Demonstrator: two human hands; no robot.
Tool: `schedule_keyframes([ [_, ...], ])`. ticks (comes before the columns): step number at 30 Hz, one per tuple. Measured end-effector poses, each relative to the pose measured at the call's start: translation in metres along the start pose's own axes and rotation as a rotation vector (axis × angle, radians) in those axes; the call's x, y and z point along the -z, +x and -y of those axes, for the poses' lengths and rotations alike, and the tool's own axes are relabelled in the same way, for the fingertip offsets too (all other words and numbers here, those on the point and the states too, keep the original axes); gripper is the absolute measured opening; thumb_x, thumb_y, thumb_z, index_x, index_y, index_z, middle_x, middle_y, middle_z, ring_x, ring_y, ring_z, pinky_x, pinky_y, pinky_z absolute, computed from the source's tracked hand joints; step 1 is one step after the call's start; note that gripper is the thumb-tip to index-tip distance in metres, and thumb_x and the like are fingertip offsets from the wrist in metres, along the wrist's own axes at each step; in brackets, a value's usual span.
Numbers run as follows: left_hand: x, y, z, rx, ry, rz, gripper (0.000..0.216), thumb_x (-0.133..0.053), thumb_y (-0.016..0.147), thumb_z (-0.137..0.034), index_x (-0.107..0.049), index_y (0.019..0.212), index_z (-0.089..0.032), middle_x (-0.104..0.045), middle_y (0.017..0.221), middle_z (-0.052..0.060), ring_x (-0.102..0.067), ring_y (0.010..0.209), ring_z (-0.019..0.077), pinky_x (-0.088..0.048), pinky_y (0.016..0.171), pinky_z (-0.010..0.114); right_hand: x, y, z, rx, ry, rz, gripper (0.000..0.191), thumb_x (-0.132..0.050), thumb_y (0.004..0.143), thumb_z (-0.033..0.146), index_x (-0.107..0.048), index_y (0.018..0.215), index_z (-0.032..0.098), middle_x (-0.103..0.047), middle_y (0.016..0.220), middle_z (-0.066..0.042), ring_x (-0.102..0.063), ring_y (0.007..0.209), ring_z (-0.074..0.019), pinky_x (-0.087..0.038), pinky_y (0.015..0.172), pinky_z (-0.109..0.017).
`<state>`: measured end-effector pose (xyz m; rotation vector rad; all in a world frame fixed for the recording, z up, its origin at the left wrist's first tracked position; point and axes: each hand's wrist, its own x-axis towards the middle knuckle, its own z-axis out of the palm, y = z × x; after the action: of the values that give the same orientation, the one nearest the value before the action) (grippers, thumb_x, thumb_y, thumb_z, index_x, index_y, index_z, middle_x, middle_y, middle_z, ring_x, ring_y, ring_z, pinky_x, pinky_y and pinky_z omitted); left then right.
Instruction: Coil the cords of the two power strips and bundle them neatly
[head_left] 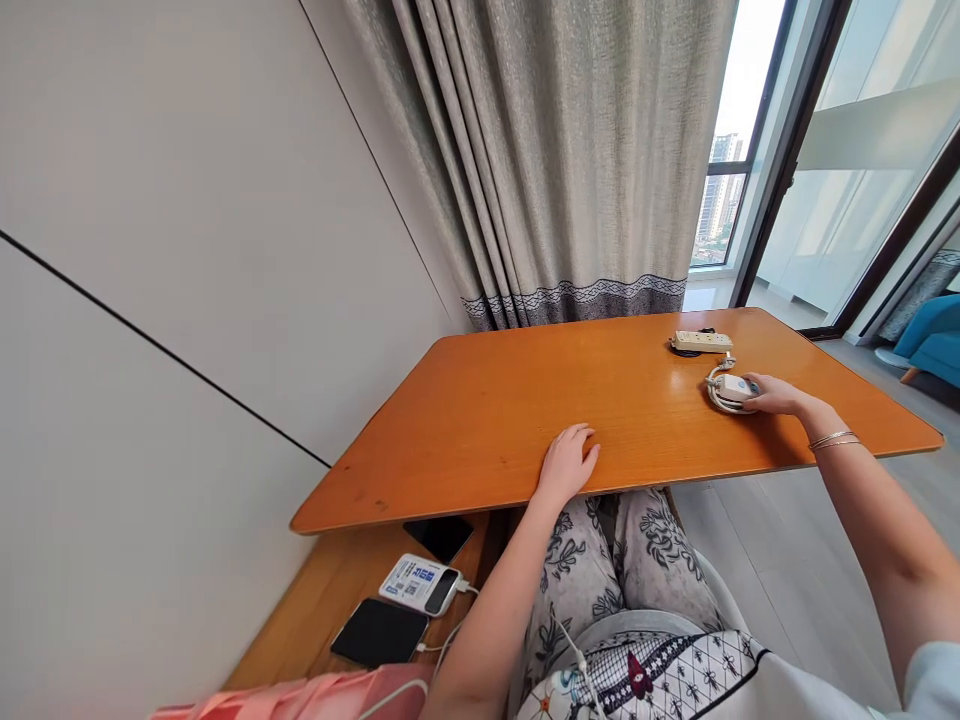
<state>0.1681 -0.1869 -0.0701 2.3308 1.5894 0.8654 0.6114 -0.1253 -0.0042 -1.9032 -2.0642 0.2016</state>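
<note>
My left hand lies flat on the orange-brown wooden table near its front edge, fingers stretched out and holding nothing. On the right part of the table, my right hand grips the end of a white power strip whose pale cord is coiled around it. The cord's plug sticks out on the far side. Just behind it lies a second, cream power strip with a dark cord partly hidden beneath. My right fingertips are partly hidden by the strip.
Below the table's left side, a wooden surface holds a power bank, a black phone with a white cable and another dark flat device. A curtain hangs behind the table. A white wall stands left.
</note>
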Motion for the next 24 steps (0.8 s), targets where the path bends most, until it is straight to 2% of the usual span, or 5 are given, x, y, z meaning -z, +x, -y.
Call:
schedule_keyframes([
  [6, -0.004, 0.003, -0.008, -0.155, -0.158, -0.074, 0.026, -0.056, 0.094, -0.023, -0.071, 0.115, -0.020, -0.071, 0.129, 0.013, -0.068, 0.120, 0.0287, -0.055, 0.105, 0.050, -0.013, -0.014, 0.064, -0.025, 0.011, 0.208, 0.048, -0.078, 0.074, 0.042, -0.068, 0.115, 0.020, -0.075, 0.111, -0.013, -0.070, 0.101, -0.0323, -0.053, 0.083, -0.038],
  [12, -0.009, -0.010, -0.071, -0.451, -0.564, -0.038, 0.025, -0.051, 0.098, -0.023, -0.070, 0.114, -0.020, -0.075, 0.116, 0.011, -0.073, 0.107, 0.0203, -0.062, 0.093, 0.036, -0.028, -0.026, 0.159, 0.183, 0.483, 0.276, 0.050, -0.057, 0.089, 0.060, -0.066, 0.111, 0.015, -0.074, 0.109, -0.012, -0.067, 0.096, -0.0279, -0.052, 0.082, -0.037],
  [17, -0.012, 0.002, -0.079, -0.157, -0.752, 0.197, 0.053, -0.057, 0.095, -0.027, -0.050, 0.147, -0.021, -0.057, 0.149, 0.018, -0.072, 0.114, 0.0247, -0.065, 0.087, 0.037, -0.026, -0.028, 0.192, 0.306, 0.785, 0.110, 0.057, -0.065, 0.083, 0.061, -0.063, 0.120, 0.018, -0.071, 0.113, -0.009, -0.064, 0.100, -0.0270, -0.052, 0.089, -0.040],
  [21, -0.016, 0.026, -0.038, 0.056, -0.655, 0.152, 0.086, -0.067, 0.090, -0.030, -0.023, 0.164, -0.024, -0.034, 0.167, 0.018, -0.051, 0.145, 0.0314, -0.053, 0.112, 0.048, -0.014, -0.029, 0.184, 0.357, 0.835, 0.029, 0.061, -0.068, 0.083, 0.061, -0.061, 0.128, 0.020, -0.070, 0.113, -0.009, -0.063, 0.098, -0.0256, -0.052, 0.088, -0.039],
  [24, -0.017, 0.036, -0.002, 0.141, -0.477, 0.076, 0.086, -0.069, 0.090, -0.035, -0.024, 0.163, -0.025, -0.031, 0.168, 0.019, -0.036, 0.154, 0.0326, -0.046, 0.117, 0.049, -0.007, -0.029, 0.167, 0.319, 0.771, 0.005, 0.063, -0.070, 0.081, 0.060, -0.061, 0.129, 0.020, -0.070, 0.113, -0.009, -0.063, 0.094, -0.0251, -0.053, 0.083, -0.038],
])
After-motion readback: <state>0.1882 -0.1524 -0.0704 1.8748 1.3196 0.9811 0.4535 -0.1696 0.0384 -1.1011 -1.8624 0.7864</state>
